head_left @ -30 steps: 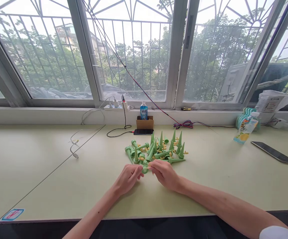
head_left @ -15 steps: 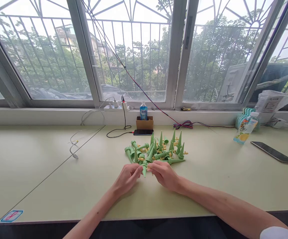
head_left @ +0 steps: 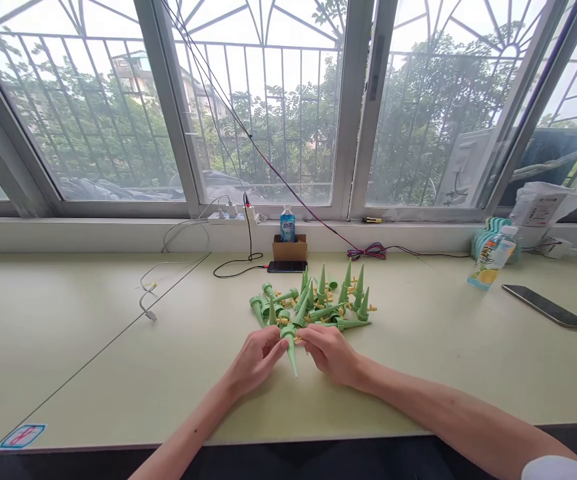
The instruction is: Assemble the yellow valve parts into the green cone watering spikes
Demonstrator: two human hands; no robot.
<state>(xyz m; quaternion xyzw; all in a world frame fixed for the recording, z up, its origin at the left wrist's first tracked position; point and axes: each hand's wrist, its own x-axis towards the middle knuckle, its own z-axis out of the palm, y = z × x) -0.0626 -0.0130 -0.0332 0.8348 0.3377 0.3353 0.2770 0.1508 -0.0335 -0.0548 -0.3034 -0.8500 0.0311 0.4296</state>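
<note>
My left hand [head_left: 254, 361] pinches a green plastic plant watering spike [head_left: 291, 350] by its wide collar. Its point slants down toward me over the tabletop. On the other side of the collar, my right hand [head_left: 331, 353] is closed, thumb and fingertips pressed around a small yellow valve [head_left: 298, 341]. The fingers partly cover the valve, and I cannot tell how firmly it sits in the spike. Just beyond both hands is a loose pile of similar green spikes [head_left: 322, 311], some upright with yellow valves at their sides, others lying down.
Behind the pile lie a phone [head_left: 287, 267] and a small cardboard box [head_left: 289, 251] with a blue bottle [head_left: 287, 225]. Bundled cable [head_left: 368, 251] rests near the sill. At right are a drink bottle [head_left: 492, 259] and another phone [head_left: 547, 306]. A white cable [head_left: 147, 300] lies left.
The spike in my hands has tipped so its point reaches farther down and more of its length shows. My left fingers have shifted slightly; my right hand has stayed almost still.
</note>
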